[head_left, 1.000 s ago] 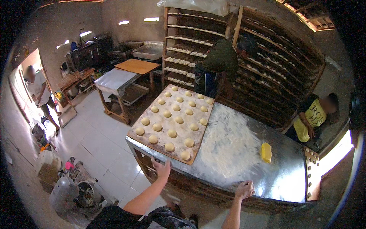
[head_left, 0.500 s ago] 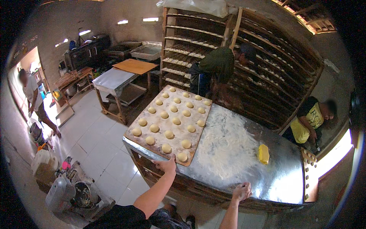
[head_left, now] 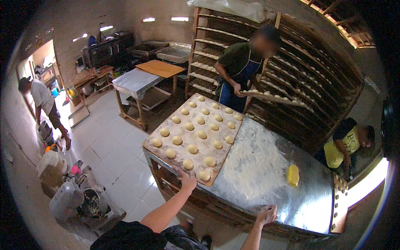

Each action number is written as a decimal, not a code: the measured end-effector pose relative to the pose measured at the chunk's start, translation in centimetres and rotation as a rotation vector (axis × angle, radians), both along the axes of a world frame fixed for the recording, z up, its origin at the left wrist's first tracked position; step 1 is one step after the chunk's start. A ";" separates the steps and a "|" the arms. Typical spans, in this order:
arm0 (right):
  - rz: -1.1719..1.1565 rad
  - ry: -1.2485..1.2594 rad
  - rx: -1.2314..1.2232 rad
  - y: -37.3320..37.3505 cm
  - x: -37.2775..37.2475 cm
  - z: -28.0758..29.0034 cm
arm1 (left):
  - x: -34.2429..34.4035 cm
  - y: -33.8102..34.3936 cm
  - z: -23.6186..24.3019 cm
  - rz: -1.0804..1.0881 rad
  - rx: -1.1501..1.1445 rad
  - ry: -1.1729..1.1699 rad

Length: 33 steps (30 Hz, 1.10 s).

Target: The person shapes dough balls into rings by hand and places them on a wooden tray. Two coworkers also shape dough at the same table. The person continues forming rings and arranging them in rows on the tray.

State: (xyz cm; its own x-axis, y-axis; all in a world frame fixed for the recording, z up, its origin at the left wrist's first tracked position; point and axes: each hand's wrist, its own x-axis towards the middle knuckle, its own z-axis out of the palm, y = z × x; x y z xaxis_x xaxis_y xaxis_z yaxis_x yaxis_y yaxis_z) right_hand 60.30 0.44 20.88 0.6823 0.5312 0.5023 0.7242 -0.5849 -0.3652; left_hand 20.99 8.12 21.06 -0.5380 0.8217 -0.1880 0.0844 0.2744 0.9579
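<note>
A floury wooden board [head_left: 186, 138] with rows of round, pale dough balls [head_left: 192, 148] lies on the left part of a metal-topped table [head_left: 266, 193]. My left hand [head_left: 186, 180] is at the board's near edge, fingers bent against it; part of the grip is hidden. Down at the table's front edge, my right hand [head_left: 267, 214] is curled closed, with nothing visible in it. White flour [head_left: 256, 162] is spread over the tabletop beside the board. A yellow lump [head_left: 293, 175], its kind unclear, sits farther right.
Across the table, a person [head_left: 239, 66] holds another board of dough [head_left: 275, 98] before tall racks [head_left: 214, 41]. Another person [head_left: 343, 143] is at the right, a third [head_left: 43, 104] by the doorway. Tubs and a pot [head_left: 91, 204] stand at lower left; a smaller table [head_left: 135, 85] stands behind.
The person across the table has straightened up and now holds a board of dough out from the rack. The person by the doorway has bent toward a bucket. My left hand's fingers have shifted along the board's edge.
</note>
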 end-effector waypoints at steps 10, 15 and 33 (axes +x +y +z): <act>-0.026 -0.082 0.011 0.3 -0.3 -0.2 | -1.3 1.6 -5.4 -0.038 -0.006 -0.074; 0.003 -0.066 0.052 0.1 0.0 -0.8 | -2.0 0.7 -5.1 -0.087 -0.046 -0.122; 0.004 -0.042 0.042 -0.3 -0.6 0.1 | -2.5 -2.1 2.7 0.109 0.037 0.082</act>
